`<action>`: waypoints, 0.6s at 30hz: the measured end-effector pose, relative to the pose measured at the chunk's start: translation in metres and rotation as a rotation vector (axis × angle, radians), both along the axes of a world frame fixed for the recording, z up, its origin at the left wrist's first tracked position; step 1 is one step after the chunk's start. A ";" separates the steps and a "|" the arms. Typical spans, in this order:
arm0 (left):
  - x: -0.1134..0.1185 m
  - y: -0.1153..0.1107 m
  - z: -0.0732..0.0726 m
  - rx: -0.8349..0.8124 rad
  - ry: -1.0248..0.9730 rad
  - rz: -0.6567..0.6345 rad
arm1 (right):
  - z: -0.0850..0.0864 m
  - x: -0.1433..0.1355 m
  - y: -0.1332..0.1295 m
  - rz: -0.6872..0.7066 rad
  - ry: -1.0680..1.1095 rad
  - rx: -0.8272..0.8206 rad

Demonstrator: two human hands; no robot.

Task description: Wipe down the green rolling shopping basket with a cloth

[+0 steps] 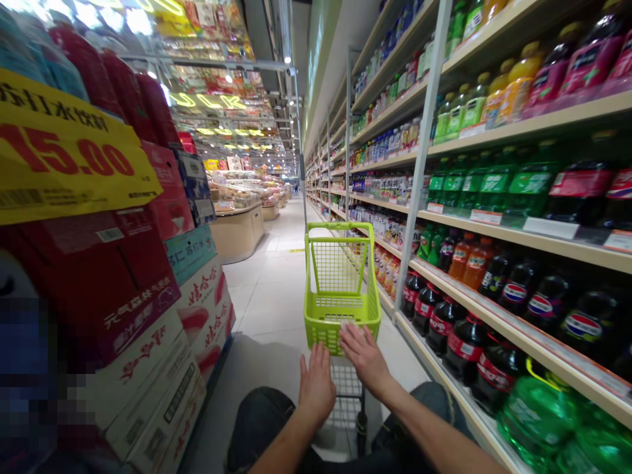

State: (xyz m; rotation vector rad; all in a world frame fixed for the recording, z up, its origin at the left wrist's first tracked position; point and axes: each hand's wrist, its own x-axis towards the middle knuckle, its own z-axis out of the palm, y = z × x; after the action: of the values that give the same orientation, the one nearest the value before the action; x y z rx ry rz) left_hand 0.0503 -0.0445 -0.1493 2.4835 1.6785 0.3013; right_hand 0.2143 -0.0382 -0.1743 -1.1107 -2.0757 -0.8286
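Observation:
A lime-green shopping cart (311, 309) stands in front of me, its upper basket showing a bare slotted floor. Below the basket is a wire lower rack (345, 378). My left hand (316, 382) is at the near left corner of the basket, fingers stretched out and close together; whether it touches the plastic is hard to tell. My right hand (364, 355) lies with spread fingers over the near rim of the basket. Neither hand grips anything. My bent knees show on either side of the cart's lower part.
Drink shelves (498, 224) line the right side, with cola bottles (467, 345) and large green bottles (538, 408) low down. Stacked drink cartons (143, 368) under a yellow price sign (74, 151) rise at left. A tiled aisle (276, 289) runs ahead past a curved display counter (241, 230).

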 end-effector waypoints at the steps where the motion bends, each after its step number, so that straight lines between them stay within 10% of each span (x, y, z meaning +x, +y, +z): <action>1: 0.004 -0.003 -0.006 0.004 0.030 -0.037 | -0.006 0.003 -0.002 0.002 0.001 0.000; 18: 0.012 0.003 -0.004 0.112 0.089 -0.122 | -0.013 0.034 -0.020 -0.064 -0.008 -0.033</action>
State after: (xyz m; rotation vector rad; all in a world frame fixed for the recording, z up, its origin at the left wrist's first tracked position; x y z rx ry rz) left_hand 0.0621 -0.0414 -0.1530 2.7053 1.5735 0.2819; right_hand 0.2482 -0.0585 -0.1873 -1.1983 -2.0767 -0.8334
